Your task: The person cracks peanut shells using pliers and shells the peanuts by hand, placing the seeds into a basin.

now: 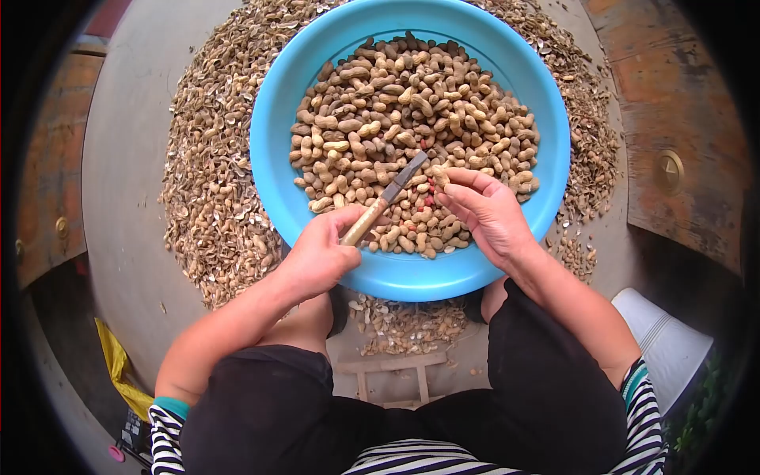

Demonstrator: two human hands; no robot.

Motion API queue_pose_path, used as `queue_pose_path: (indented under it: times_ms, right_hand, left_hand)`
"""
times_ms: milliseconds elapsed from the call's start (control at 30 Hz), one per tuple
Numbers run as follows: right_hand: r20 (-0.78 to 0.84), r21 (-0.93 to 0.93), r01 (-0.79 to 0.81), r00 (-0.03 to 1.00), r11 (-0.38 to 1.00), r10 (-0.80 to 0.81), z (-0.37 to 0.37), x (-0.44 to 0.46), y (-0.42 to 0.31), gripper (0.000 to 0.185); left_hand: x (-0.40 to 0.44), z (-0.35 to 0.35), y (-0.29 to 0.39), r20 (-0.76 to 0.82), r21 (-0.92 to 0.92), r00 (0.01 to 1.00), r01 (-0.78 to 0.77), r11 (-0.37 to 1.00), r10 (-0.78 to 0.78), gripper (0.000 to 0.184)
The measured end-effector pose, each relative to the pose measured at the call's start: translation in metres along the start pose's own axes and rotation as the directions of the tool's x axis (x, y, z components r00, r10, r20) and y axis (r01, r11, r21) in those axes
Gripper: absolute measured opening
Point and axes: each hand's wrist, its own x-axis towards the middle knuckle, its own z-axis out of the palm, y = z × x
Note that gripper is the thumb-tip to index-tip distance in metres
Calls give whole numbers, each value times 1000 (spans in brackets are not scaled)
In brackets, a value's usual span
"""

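Note:
My left hand [323, 247] is closed around the tan handle of a short hand tool [380, 204]. The tool's dark, narrow metal end points up and right over the peanuts; I cannot make out its exact kind. Between the thumb and fingers of my right hand [489, 207] is a peanut [440, 177], just right of the tool's metal end. Both hands are above a big blue basin [412, 279], which holds a heap of unshelled peanuts [348, 142]. A few red kernels [429, 201] lie among them, near my right fingertips.
Wide piles of broken peanut shells [218, 178] surround the basin on the floor, with more shells [408, 321] between my feet. A whitish bucket [661, 340] lies at the right. Worn wooden panels [681, 103] stand on both sides. A yellow bag [123, 368] is at the lower left.

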Motion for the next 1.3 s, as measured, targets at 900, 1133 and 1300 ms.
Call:
queue_pose_path:
  times_ms: [900,1133,1300]
  right_hand:
    - [-90,-258,209,967,943,-239,16,-5,1,22]
    - [-95,-208,163,978,964,-186,17,-5,2,23]
    - [-109,-183,170,975,968,-192,15,-4,-4,24]
  left_hand:
    - [1,11,-2,12,593,945,-270,759,326,32]
    - [-6,12,20,88,204,973,190,960,-211,39]
    - [-3,10,0,50,396,981,-191,898,187,59]
